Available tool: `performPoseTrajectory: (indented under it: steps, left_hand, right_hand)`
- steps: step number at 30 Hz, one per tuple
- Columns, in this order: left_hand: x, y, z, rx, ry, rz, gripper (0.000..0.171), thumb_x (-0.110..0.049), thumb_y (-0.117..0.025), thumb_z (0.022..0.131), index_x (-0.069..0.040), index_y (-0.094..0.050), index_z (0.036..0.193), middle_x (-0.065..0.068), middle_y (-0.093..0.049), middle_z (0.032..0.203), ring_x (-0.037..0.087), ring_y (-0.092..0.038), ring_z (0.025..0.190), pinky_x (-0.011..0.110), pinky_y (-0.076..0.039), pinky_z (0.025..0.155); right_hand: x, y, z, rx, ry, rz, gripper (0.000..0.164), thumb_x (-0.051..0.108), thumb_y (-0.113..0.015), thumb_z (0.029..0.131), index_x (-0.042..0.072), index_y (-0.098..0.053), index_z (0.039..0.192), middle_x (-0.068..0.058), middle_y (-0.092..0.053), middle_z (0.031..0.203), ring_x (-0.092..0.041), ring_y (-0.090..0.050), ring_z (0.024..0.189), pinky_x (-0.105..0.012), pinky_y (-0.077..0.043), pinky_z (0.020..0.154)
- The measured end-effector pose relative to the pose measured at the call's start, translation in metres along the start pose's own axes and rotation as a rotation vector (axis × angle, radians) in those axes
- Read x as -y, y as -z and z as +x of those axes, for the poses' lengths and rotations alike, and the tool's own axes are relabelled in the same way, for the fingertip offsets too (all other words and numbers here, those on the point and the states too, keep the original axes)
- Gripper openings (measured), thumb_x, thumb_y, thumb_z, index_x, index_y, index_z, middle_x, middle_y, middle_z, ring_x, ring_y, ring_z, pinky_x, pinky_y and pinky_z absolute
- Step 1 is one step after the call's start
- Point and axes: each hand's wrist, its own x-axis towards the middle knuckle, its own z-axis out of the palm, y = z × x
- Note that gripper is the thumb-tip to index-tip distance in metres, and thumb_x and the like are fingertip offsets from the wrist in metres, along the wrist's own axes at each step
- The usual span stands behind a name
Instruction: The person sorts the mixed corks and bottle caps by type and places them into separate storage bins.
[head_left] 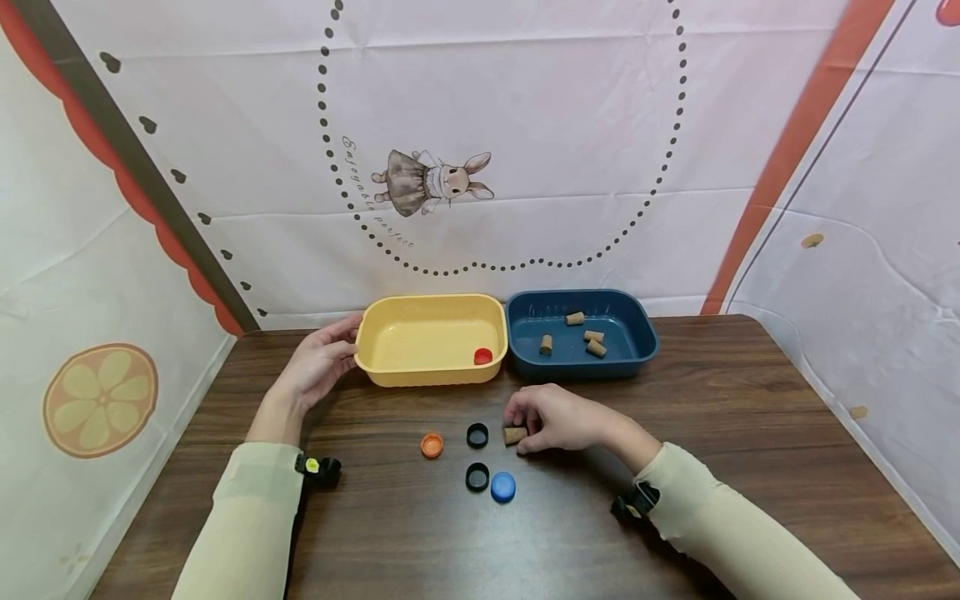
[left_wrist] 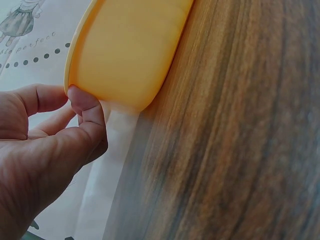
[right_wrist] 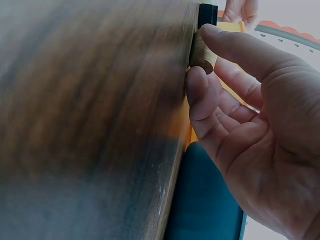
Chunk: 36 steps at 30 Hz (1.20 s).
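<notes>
My left hand (head_left: 324, 358) pinches the left-end rim of a yellow tray (head_left: 431, 377), thumb and fingers at its edge in the left wrist view. Inside that tray lies a red bottle cap (head_left: 483, 357). Lying on its side on the table is a cork (head_left: 514, 435), with the thumb and fingertips of my right hand (head_left: 562, 417) closed about it. In the right wrist view the thumb touches one side of the cork (right_wrist: 203, 56) and a fingertip the other. Several corks (head_left: 596, 348) lie in the blue tray (head_left: 581, 367), just beyond the right hand.
On the wooden table (head_left: 390, 533), left of the right hand, lie an orange cap (head_left: 432, 445), a black cap (head_left: 477, 435), a second black cap (head_left: 477, 477) and a blue cap (head_left: 503, 487). A printed cloth (head_left: 525, 108) hangs behind the trays.
</notes>
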Motion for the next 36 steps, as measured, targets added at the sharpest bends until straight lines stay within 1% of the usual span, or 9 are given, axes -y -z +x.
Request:
performPoseTrajectory:
  steps: [6, 12, 18, 25, 31, 36]
  left_hand:
    - [0.000, 0.000, 0.000, -0.007, 0.004, -0.007, 0.063, 0.008, -0.049, 0.107, 0.000, -0.030, 0.166, 0.010, -0.046, 0.130, 0.016, -0.051, 0.113, 0.025, -0.054, 0.090]
    - [0.001, 0.000, 0.001, -0.009, 0.010, -0.008, 0.063, 0.007, -0.050, 0.107, -0.001, -0.030, 0.166, 0.009, -0.046, 0.130, 0.015, -0.051, 0.112, 0.024, -0.054, 0.088]
    - [0.002, 0.001, 0.002, -0.008, 0.008, -0.006, 0.062, 0.007, -0.050, 0.107, -0.002, -0.031, 0.166, 0.009, -0.046, 0.129, 0.015, -0.052, 0.111, 0.024, -0.054, 0.088]
    - [0.002, 0.001, 0.001, -0.007, 0.007, -0.004, 0.062, 0.008, -0.048, 0.107, -0.001, -0.030, 0.166, 0.011, -0.045, 0.130, 0.016, -0.050, 0.113, 0.025, -0.054, 0.091]
    - [0.002, 0.001, 0.001, -0.004, 0.005, -0.004, 0.062, 0.008, -0.048, 0.107, -0.001, -0.031, 0.166, 0.012, -0.045, 0.131, 0.017, -0.051, 0.113, 0.025, -0.054, 0.090]
    - [0.002, 0.001, 0.001, -0.003, 0.007, -0.003, 0.062, 0.007, -0.048, 0.107, -0.001, -0.030, 0.166, 0.012, -0.045, 0.131, 0.016, -0.050, 0.114, 0.025, -0.054, 0.090]
  right_hand:
    - [0.001, -0.002, 0.001, -0.004, 0.003, -0.013, 0.027, 0.015, -0.084, 0.092, 0.013, -0.070, 0.114, 0.001, -0.066, 0.104, -0.014, -0.064, 0.087, -0.029, -0.056, 0.077]
    - [0.001, -0.004, 0.002, -0.007, 0.002, -0.015, 0.024, 0.013, -0.084, 0.092, 0.014, -0.070, 0.112, 0.001, -0.066, 0.102, -0.016, -0.064, 0.087, -0.029, -0.055, 0.077]
    - [0.002, -0.004, 0.002, -0.002, -0.001, -0.017, 0.021, 0.010, -0.082, 0.092, 0.016, -0.071, 0.109, 0.003, -0.066, 0.099, -0.014, -0.063, 0.085, -0.029, -0.055, 0.075]
    - [0.002, -0.003, 0.001, -0.012, -0.006, -0.022, 0.019, 0.013, -0.081, 0.094, 0.019, -0.071, 0.109, 0.006, -0.067, 0.099, -0.012, -0.063, 0.085, -0.029, -0.055, 0.075]
    - [0.004, 0.002, -0.004, -0.060, -0.022, 0.005, 0.018, 0.015, -0.080, 0.095, 0.021, -0.071, 0.109, 0.009, -0.068, 0.097, -0.012, -0.064, 0.087, -0.031, -0.057, 0.077]
    - [0.007, 0.011, -0.008, -0.128, -0.002, 0.020, 0.018, 0.015, -0.080, 0.096, 0.020, -0.070, 0.110, 0.009, -0.068, 0.095, -0.012, -0.065, 0.088, -0.032, -0.058, 0.080]
